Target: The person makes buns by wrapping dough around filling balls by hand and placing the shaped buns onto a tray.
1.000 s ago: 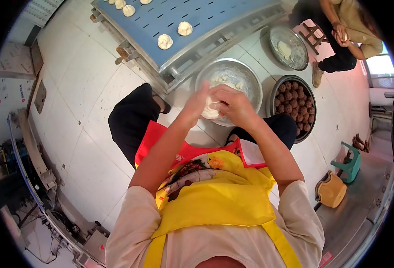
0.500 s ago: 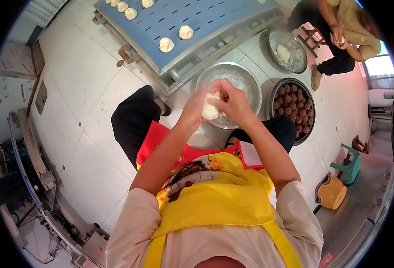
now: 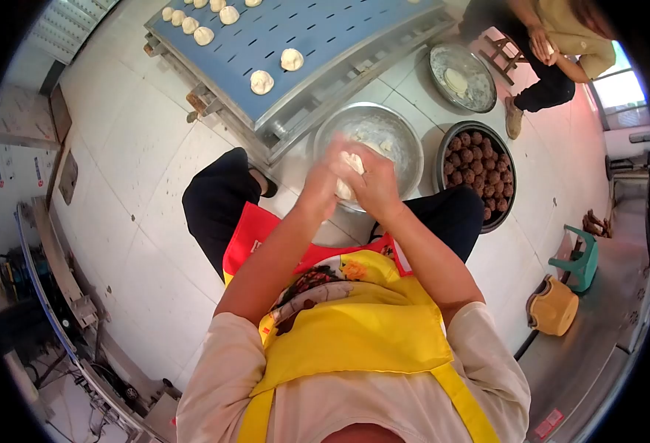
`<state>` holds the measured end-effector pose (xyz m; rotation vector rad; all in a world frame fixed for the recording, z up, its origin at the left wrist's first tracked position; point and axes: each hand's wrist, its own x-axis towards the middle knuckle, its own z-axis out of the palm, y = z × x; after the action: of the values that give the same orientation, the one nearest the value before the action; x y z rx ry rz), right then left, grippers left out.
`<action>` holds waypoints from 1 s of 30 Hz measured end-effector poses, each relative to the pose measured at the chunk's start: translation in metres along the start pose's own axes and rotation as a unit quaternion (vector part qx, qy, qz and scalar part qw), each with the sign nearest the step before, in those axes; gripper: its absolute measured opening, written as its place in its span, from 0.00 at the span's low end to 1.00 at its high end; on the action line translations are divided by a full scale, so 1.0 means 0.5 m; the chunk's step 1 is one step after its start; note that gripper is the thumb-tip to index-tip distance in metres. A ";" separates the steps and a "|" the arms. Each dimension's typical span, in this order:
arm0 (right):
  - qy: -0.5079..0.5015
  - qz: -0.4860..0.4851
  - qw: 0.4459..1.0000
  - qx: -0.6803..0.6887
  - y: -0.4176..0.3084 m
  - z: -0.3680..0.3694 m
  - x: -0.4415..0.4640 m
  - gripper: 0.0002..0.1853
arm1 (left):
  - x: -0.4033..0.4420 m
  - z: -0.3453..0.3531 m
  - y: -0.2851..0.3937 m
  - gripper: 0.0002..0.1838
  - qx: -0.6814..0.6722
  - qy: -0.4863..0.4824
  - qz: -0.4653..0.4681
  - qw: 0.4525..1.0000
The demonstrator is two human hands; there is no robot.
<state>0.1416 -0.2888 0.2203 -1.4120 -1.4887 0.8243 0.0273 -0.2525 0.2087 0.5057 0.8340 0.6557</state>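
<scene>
My left hand (image 3: 320, 179) and my right hand (image 3: 377, 181) are pressed together around a piece of white dough (image 3: 345, 190). Part of the dough shows between the palms and thumbs; the fingers cover the rest, and the left fingertips are blurred. Just beyond and below my hands, a steel basin (image 3: 406, 140) holds flour and some pale dough. To its right stands a dark tub (image 3: 444, 171) of round brown filling balls (image 3: 480, 168).
A blue slotted table (image 3: 295, 96) with several shaped dough buns (image 3: 261, 82) is ahead on the left. A second basin (image 3: 480, 63) holds a flat dough piece. Another person (image 3: 554, 55) sits at upper right, hands together. Green (image 3: 582, 258) and yellow (image 3: 552, 304) stools are at right.
My hands have closed more tightly around the dough, with my right hand turned over it. The view has shifted slightly; the other person's hands have moved closer together.
</scene>
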 end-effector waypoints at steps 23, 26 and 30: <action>-0.084 -0.013 0.993 0.082 -0.045 -0.040 0.024 0.21 | -0.011 0.012 -0.005 0.34 -0.050 0.002 0.112 0.992; -0.034 -0.067 0.995 0.072 -0.019 -0.016 0.021 0.23 | -0.034 0.045 -0.018 0.35 -0.125 0.024 0.176 0.976; -0.140 -0.016 0.989 0.048 -0.042 -0.047 0.016 0.24 | -0.033 0.004 0.003 0.32 0.002 -0.028 0.053 0.998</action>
<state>0.1555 -0.2860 0.2497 -1.2356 -1.6535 1.0952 0.0203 -0.2632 0.2192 0.5721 0.7604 0.7333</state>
